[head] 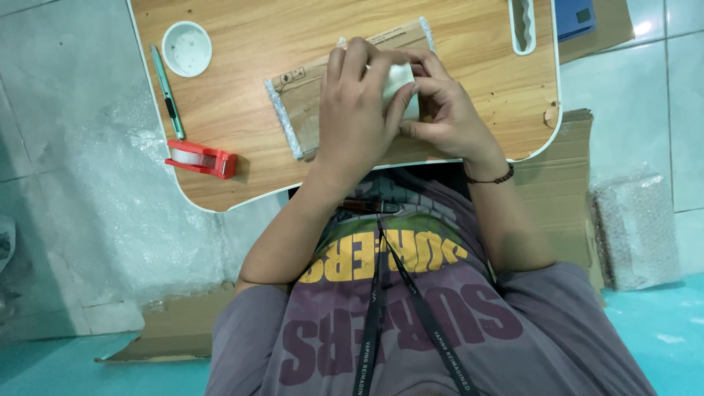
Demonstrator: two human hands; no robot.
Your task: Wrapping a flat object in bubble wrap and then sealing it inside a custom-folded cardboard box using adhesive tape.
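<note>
Both my hands meet over a small wooden lap table [242,110]. My left hand [356,110] and my right hand [444,110] together grip a small white object [400,77], mostly hidden by my fingers. Under the hands lies a flat brown bubble-lined mailer [301,95] with clear padded edges. My right wrist wears a dark bead bracelet [490,177].
On the table's left part sit a round white cup holder [186,48], a green utility knife [167,92] and a red tape dispenser [202,158]. Bubble wrap sheet [139,220] lies on the floor at left, a bubble-wrapped bundle [636,231] at right, cardboard [565,176] beneath me.
</note>
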